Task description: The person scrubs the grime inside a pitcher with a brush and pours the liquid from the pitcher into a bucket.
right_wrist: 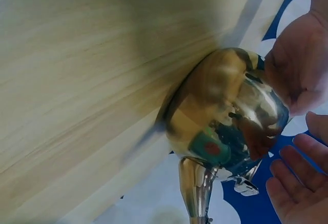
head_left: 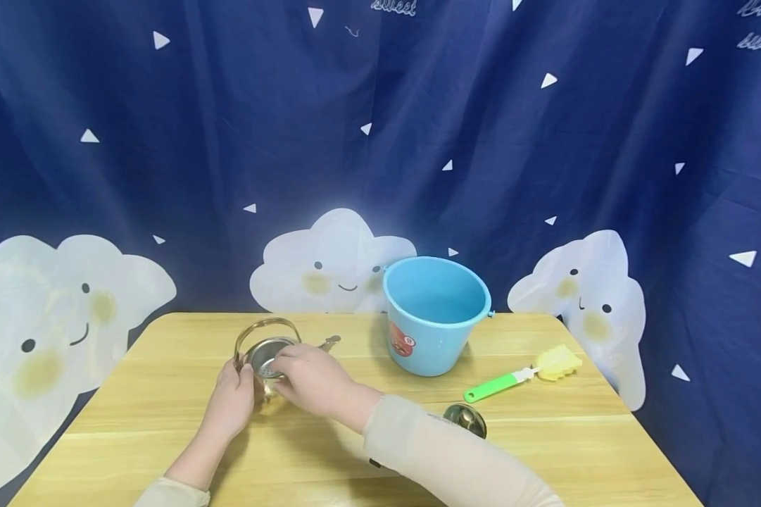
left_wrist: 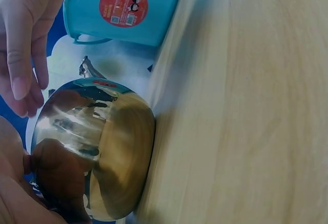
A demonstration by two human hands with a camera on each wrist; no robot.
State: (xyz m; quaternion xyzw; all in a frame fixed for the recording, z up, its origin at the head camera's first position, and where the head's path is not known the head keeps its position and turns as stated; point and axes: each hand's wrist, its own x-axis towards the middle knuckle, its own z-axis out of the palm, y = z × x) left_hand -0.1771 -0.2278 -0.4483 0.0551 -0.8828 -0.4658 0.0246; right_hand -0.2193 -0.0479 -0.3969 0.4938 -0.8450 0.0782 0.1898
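A shiny gold metal teapot [head_left: 265, 389] with an upright loop handle stands on the left of the table, its lid off and its silvery inside showing. My left hand [head_left: 228, 405] grips its near left side; in the left wrist view the thumb lies against the polished body [left_wrist: 97, 152]. My right hand [head_left: 317, 380] hovers over the opening from the right. In the right wrist view its fingers [right_wrist: 294, 175] are spread, loosely bent, with nothing visible between them. The spout [right_wrist: 196, 188] points away toward the back right.
A light blue bucket [head_left: 431, 348] with a red sticker stands at the back centre. Right of it lies a green-handled brush [head_left: 494, 386] with a yellow sponge-like head. A round metal lid [head_left: 465, 420] rests beside my right sleeve. A dark blue curtain [head_left: 291, 141] hangs behind the table.
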